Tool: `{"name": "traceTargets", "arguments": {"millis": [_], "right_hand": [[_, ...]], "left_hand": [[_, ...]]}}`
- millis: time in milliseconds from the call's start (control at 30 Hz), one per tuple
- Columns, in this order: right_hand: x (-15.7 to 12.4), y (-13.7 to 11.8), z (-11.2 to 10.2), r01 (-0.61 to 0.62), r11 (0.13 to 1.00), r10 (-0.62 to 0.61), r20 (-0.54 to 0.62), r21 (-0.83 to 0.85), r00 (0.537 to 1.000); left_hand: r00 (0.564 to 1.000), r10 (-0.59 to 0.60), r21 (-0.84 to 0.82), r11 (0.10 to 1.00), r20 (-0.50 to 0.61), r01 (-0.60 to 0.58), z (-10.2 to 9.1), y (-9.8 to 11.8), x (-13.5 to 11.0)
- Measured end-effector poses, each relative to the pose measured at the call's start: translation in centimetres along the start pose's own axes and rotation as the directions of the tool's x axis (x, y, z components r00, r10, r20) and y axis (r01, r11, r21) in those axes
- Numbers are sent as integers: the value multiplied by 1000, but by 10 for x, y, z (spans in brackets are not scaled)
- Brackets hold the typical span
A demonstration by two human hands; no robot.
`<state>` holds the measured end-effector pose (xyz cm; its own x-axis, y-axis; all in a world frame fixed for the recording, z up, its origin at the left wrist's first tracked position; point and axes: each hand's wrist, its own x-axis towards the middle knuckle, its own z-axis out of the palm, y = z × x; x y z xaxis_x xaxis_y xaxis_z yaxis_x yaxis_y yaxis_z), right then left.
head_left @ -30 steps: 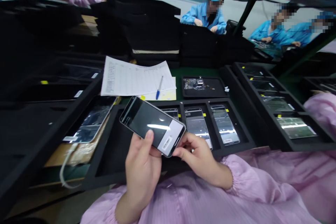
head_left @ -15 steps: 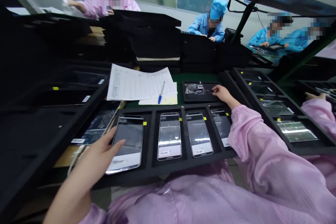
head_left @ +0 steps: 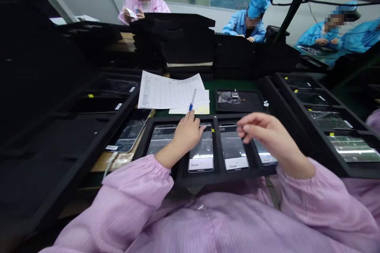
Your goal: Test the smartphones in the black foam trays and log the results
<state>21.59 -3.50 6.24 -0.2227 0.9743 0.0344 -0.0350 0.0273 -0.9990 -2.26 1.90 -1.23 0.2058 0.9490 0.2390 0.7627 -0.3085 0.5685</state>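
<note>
Since half a second ago the left hand [head_left: 187, 133] has moved from the first phone [head_left: 162, 139] to the second phone [head_left: 203, 155], and the right hand [head_left: 267, 134] has drawn back from the small tray [head_left: 252, 104] toward the body.

The left grip is released. Its fingers are loosely bent over the top of the second phone and grasp nothing; whether they press on the glass cannot be told. The right grip is pinched, thumb against fingertips [head_left: 242, 128], and anything between them is too small to make out. It hovers above the gap between the third phone [head_left: 234, 153] and the fourth phone [head_left: 266, 157].

All four phones lie face up, side by side, each in its own slot of the black tray [head_left: 181, 177], directly under the two hands. The first phone sits just left of the left grip.

Just beyond the left fingertips a blue pen [head_left: 192, 102] lies on a paper sheet [head_left: 166, 91]. Beyond the right grip stands the small tray, with a plastic bag [head_left: 228, 97] in it, on the green bench [head_left: 237, 85]. More black trays run along both sides, and co-workers in pink and blue coats stand far behind.
</note>
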Motion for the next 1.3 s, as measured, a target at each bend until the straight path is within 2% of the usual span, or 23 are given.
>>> {"name": "traceTargets", "arguments": {"millis": [67, 133, 300, 367, 433, 500, 533, 600, 667, 767, 867, 967, 1100, 1300], "right_hand": [[-26, 11, 15, -94, 986, 91, 29, 137, 995], [-40, 28, 25, -171, 958, 165, 45, 232, 985], [-38, 63, 40, -195, 906, 217, -15, 376, 976], [-35, 65, 42, -194, 893, 227, -34, 405, 973], [-35, 63, 42, -200, 885, 236, -33, 420, 971], [-37, 59, 42, -214, 879, 244, -17, 426, 970], [-39, 57, 43, -228, 875, 252, 0, 426, 968], [-43, 55, 46, -269, 865, 271, 57, 424, 961], [-48, 53, 52, -308, 854, 277, 134, 419, 951], [-54, 52, 63, -305, 854, 242, 197, 422, 950], [-57, 50, 69, -260, 849, 188, 197, 460, 962], [-56, 49, 68, -250, 823, 157, 220, 510, 963], [-55, 51, 66, -244, 810, 135, 236, 534, 962], [-55, 56, 67, -216, 817, 119, 210, 535, 970]], "left_hand": [[1000, -7, -28, 1000, -5, 7, 0, -2, 1], [1000, -19, -58, 998, -3, 19, -4, 0, 2], [998, -66, -152, 986, -22, 62, -25, 11, -4], [987, -162, -276, 949, -12, 153, -31, 15, -14], [947, -293, -499, 805, 135, 320, -35, 18, -27], [884, -296, -663, 585, 362, 467, -36, 20, -41], [860, -267, -705, 494, 434, 509, -36, 22, -46], [859, -270, -770, 383, 435, 511, -38, 27, -53], [857, -380, -851, 254, 349, 459, -40, 33, -54], [798, -531, -927, 55, 287, 370, -45, 46, -51], [753, -579, -938, -59, 311, 342, -45, 57, -49], [765, -552, -935, -80, 331, 346, -42, 60, -51], [797, -512, -937, -47, 320, 346, -40, 59, -54], [842, -505, -968, 47, 191, 247, -41, 63, -59]]}}
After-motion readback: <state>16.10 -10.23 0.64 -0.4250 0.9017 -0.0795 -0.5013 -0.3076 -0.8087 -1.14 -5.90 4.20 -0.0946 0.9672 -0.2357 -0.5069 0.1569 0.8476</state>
